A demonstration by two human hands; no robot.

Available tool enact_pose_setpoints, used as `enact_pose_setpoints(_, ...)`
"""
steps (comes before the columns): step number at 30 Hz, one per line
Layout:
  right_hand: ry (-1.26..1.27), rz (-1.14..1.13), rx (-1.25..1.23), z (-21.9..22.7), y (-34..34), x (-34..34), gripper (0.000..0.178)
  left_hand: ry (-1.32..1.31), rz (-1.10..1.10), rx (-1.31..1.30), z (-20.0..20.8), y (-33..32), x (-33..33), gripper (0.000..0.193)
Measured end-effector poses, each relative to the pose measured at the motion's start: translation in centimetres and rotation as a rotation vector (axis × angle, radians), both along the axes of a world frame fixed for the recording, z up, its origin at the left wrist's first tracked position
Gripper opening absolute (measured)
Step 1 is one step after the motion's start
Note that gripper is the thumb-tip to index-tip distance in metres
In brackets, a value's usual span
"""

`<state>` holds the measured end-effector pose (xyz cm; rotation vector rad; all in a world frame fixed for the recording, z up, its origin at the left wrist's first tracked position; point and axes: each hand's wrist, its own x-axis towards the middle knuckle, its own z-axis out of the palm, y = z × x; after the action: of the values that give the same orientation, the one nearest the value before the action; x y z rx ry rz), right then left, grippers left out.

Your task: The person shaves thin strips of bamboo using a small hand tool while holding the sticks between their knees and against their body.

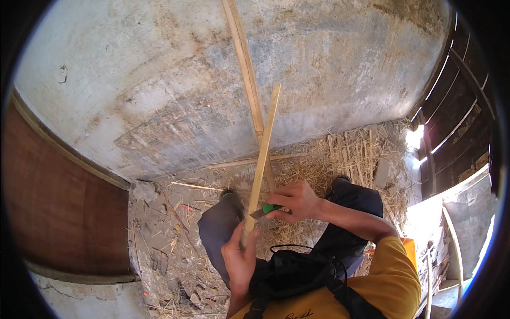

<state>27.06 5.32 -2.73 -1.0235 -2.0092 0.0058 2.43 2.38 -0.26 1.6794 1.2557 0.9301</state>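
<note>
My left hand [239, 261] is closed around the lower end of a long, flat bamboo strip [264, 154]. The strip slants up and away from me, its far end in front of the wall. In my right hand [298, 202] is a utility knife [272, 208] with a green handle, gripped by closed fingers. Its grey blade lies against the strip, or very close to it, just above my left hand. Both hands are between my bent knees, above the floor.
A wooden pole [245, 64] stands against the stained concrete wall [175, 69]. Straw [303, 173], sticks and shavings litter the floor. At the left is a brown wooden panel [69, 202]; dark slats [457, 106] with bright gaps line the right. A black bag [287, 274] hangs at my front.
</note>
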Motion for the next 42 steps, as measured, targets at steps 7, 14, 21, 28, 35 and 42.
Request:
enact_pose_setpoints(7, 0.015, -0.137, 0.049, 0.1, -0.1, -0.1, 0.03, -0.008, 0.007, -0.009, 0.0, 0.3, 0.1, 0.032)
enact_pose_setpoints(14, -0.004, -0.208, 0.02, 0.1, 0.6, 1.4, 0.026, -0.025, 0.022, -0.024, -0.7, 0.0, -0.4, 0.029)
enact_pose_setpoints(21, 0.146, -0.524, -0.024, 1.1, 2.5, 5.7, 0.025, 0.066, -0.015, -0.152, -1.0, -1.6, -1.6, 0.025)
enact_pose_setpoints(28, 0.258, -0.662, -0.088, 2.2, 3.0, 10.0, 0.03, 0.036, -0.062, -0.087, -1.3, -3.1, -2.1, 0.026)
enact_pose_setpoints(35, 0.169, -0.286, -0.04, 0.3, 1.9, 5.3, 0.025, 0.071, -0.085, -0.068, -0.9, -1.4, -1.9, 0.026)
enact_pose_setpoints(42, 0.049, -0.025, 0.008, -0.1, 0.5, 0.1, 0.029, -0.004, -0.105, -0.112, -0.1, -0.5, -0.3, 0.031)
